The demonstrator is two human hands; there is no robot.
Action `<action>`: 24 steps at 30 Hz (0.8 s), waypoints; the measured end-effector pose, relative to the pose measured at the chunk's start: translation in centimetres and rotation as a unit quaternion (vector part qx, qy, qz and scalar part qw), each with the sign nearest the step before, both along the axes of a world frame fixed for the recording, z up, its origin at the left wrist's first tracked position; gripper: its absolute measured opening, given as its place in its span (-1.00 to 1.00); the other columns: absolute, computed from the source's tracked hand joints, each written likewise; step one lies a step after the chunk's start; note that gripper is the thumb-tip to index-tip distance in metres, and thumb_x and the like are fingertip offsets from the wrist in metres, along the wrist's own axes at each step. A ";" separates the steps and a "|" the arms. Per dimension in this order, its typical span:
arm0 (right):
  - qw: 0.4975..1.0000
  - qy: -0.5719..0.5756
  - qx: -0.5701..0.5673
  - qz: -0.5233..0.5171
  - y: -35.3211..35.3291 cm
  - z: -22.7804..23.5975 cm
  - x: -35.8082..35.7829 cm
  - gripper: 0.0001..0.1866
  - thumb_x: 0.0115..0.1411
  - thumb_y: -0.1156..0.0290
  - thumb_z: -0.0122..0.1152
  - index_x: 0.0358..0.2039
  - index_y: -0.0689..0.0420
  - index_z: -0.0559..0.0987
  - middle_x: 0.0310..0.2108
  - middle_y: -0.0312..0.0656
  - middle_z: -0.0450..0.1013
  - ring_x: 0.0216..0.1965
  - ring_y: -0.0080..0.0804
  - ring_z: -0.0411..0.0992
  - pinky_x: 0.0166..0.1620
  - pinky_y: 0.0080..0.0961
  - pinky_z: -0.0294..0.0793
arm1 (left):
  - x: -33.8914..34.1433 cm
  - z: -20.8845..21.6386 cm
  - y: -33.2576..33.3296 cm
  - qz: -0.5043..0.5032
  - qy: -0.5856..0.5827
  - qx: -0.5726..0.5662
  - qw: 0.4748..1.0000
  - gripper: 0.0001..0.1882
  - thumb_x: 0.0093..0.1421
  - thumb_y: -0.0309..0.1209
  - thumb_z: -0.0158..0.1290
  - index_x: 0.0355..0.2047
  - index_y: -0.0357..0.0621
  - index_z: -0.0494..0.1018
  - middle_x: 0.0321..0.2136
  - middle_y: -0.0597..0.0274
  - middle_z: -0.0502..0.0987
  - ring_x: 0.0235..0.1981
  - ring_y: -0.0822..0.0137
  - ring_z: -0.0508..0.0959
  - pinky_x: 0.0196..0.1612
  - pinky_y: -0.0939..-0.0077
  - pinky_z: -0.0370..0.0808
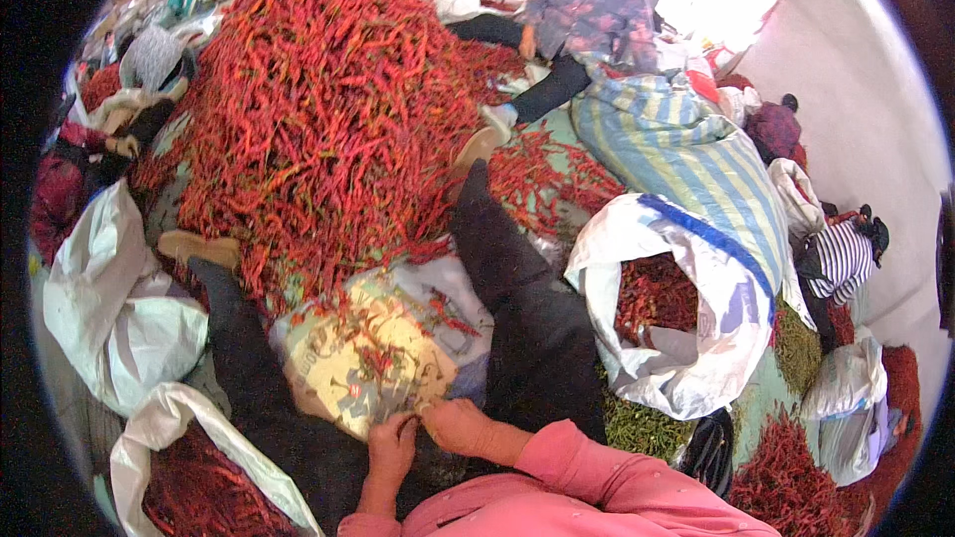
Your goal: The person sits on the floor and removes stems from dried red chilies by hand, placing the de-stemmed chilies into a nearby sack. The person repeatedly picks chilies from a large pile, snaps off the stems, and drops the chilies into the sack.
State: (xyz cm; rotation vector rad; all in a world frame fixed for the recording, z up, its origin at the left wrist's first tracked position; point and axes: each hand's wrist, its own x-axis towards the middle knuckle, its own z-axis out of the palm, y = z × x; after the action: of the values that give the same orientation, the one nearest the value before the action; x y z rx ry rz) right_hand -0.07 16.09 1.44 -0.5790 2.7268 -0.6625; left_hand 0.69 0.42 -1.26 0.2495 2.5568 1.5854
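My left hand (394,438) and my right hand (456,424) are close together above my lap, at the near edge of a yellow and grey printed sack (320,363) spread between my legs. The fingers of both are closed in a pinch; whatever they hold is too small to make out. Loose red chili peppers (453,313) and bits of stem (378,363) are scattered on the sack. Beyond it rises a large heap of red chili peppers (328,109), reaching down between my feet.
To my right stands an open white sack (731,288) with red chilies inside, beside a pile of green stems (642,428). A striped sack (686,144) lies behind it. White sacks (114,308) stand at my left. A co-worker (587,15) sits across the heap; others sit around.
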 end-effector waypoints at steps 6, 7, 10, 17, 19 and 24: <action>0.998 -0.010 -0.038 -0.040 -0.1 0.5 0.4 -0.87 0.01 0.46 -0.01 -0.42 0.24 0.40 -0.38 0.09 0.38 -0.41 0.13 0.41 -0.38 -0.07 0.41 | 0.2 0.0 -0.3 0.039 -0.045 0.041 0.997 -0.86 0.07 -0.47 0.01 -0.41 -0.32 0.47 -0.63 0.02 0.48 -0.61 0.36 0.47 -0.47 0.51 0.39; 0.999 -0.020 -0.032 -0.028 -0.2 0.9 0.3 -0.87 0.02 0.46 -0.01 -0.42 0.24 0.40 -0.38 0.09 0.38 -0.41 0.14 0.41 -0.38 -0.07 0.40 | 0.2 0.1 -0.4 0.038 -0.054 0.034 0.997 -0.85 0.06 -0.47 0.02 -0.42 -0.33 0.47 -0.62 0.02 0.49 -0.60 0.34 0.48 -0.47 0.50 0.39; 0.998 -0.024 -0.063 -0.020 -0.3 0.2 0.2 -0.88 0.02 0.45 -0.01 -0.45 0.25 0.40 -0.40 0.12 0.38 -0.40 0.14 0.41 -0.38 -0.07 0.39 | 0.4 -1.1 -1.0 0.017 -0.050 0.015 0.999 -0.85 0.06 -0.47 0.02 -0.42 -0.33 0.47 -0.60 -0.01 0.50 -0.58 0.27 0.50 -0.46 0.46 0.41; 0.997 -0.045 -0.062 -0.029 -0.1 0.1 0.6 -0.87 0.04 0.43 -0.02 -0.48 0.25 0.41 -0.48 0.10 0.40 -0.39 0.12 0.41 -0.37 -0.07 0.37 | 0.7 -0.4 -0.5 -0.021 0.003 -0.055 0.998 -0.86 0.05 -0.47 0.01 -0.40 -0.29 0.47 -0.55 -0.08 0.50 -0.50 0.07 0.54 -0.42 0.32 0.44; 0.996 -0.023 -0.077 -0.032 0.1 -0.5 0.7 -0.87 0.03 0.43 -0.01 -0.49 0.24 0.42 -0.51 0.09 0.41 -0.39 0.11 0.41 -0.37 -0.07 0.37 | 0.5 0.1 -0.2 -0.019 -0.009 -0.053 0.998 -0.86 0.04 -0.48 0.01 -0.41 -0.30 0.46 -0.56 -0.10 0.49 -0.50 0.05 0.54 -0.43 0.31 0.43; 0.998 -0.026 -0.057 -0.023 0.0 -0.8 0.7 -0.89 -0.02 0.46 0.00 -0.50 0.23 0.43 -0.55 0.07 0.42 -0.43 0.10 0.42 -0.37 -0.07 0.39 | 0.7 0.2 0.0 -0.005 -0.033 -0.051 0.998 -0.88 0.02 -0.48 0.02 -0.46 -0.30 0.45 -0.58 -0.11 0.47 -0.54 -0.01 0.51 -0.46 0.24 0.41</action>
State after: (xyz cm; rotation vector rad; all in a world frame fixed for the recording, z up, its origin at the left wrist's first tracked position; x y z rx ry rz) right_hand 0.62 16.08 0.61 -0.5184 2.6748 -0.8386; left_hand 1.43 0.45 -1.02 0.1963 2.5713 1.4300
